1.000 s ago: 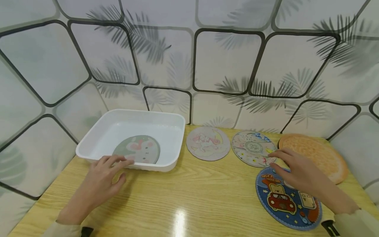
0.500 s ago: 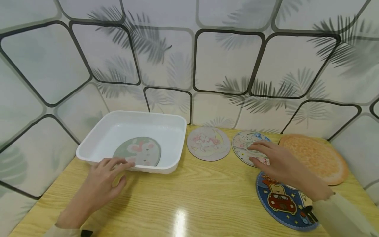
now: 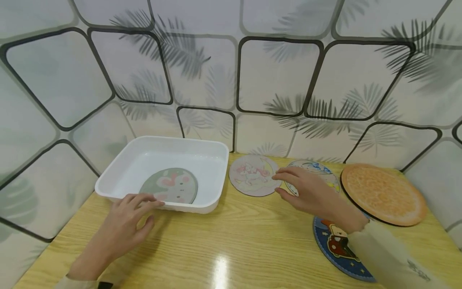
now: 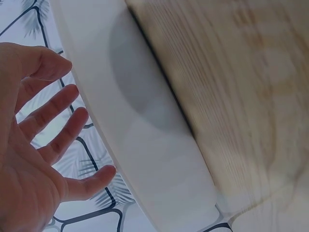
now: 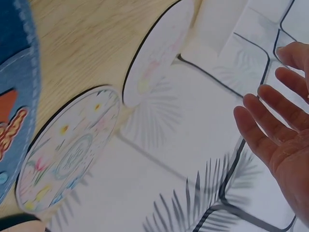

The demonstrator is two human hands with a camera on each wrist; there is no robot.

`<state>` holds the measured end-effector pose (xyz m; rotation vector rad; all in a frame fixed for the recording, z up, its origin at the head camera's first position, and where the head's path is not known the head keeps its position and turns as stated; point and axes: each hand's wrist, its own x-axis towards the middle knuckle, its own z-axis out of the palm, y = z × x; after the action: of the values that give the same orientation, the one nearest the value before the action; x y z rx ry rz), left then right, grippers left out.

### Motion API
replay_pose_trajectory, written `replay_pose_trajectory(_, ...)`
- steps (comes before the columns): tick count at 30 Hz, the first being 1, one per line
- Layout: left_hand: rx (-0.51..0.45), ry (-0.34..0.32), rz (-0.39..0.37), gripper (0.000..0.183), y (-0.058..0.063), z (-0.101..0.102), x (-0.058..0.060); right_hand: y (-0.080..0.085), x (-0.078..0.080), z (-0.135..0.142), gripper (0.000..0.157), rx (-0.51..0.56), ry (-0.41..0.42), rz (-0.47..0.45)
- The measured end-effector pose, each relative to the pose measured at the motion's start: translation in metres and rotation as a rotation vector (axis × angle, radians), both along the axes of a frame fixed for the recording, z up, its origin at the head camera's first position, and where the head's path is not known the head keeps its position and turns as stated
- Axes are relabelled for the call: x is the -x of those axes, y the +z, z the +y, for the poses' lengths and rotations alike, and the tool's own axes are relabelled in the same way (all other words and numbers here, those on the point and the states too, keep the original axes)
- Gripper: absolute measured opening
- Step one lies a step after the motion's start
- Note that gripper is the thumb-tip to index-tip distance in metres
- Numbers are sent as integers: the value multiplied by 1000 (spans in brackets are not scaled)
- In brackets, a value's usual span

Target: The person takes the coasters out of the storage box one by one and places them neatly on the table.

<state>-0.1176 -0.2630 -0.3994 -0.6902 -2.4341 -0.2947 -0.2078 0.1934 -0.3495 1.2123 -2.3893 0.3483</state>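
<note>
At the front rim of the white plastic tub (image 3: 213,164), my left hand (image 3: 124,228) hovers or rests with loosely bent fingers; whether the fingertips touch cannot be told. The left wrist view shows its fingers spread beside the tub wall (image 4: 149,164). A green round mat with a bunny (image 3: 178,186) lies in the tub, leaning toward its front side. My right hand (image 3: 310,192) is held above the table, its fingertips near the right edge of a pink round mat (image 3: 252,176). Nothing is in its grasp. It partly covers a floral round mat (image 3: 315,166).
A blue round mat with a bear in a red car (image 3: 337,253) lies front right, partly under the right sleeve. An orange-brown round mat that looks like a pancake (image 3: 382,192) sits at the back right. Leaf-patterned wall covering (image 3: 278,76) borders the wooden table (image 3: 202,249).
My right hand has moved left from over the floral mat's right edge to the pink mat's edge, its sleeve now covering much of the blue mat. My left hand has stayed nearly still.
</note>
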Motion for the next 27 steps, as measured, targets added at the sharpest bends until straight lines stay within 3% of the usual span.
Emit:
replay_pose_trajectory(3, -6, 2, -2, 43, 0, -2, 1, 2, 2, -11, 34, -2, 13, -28)
replay_pose_trajectory(11, 3, 10, -9, 47, 1, -4, 1, -1, 12, -38, 31, 49, 114, 20)
replay_pose_trajectory(27, 19, 23, -19, 42, 2, -4, 3, -2, 21, -94, 21, 103, 224, -9)
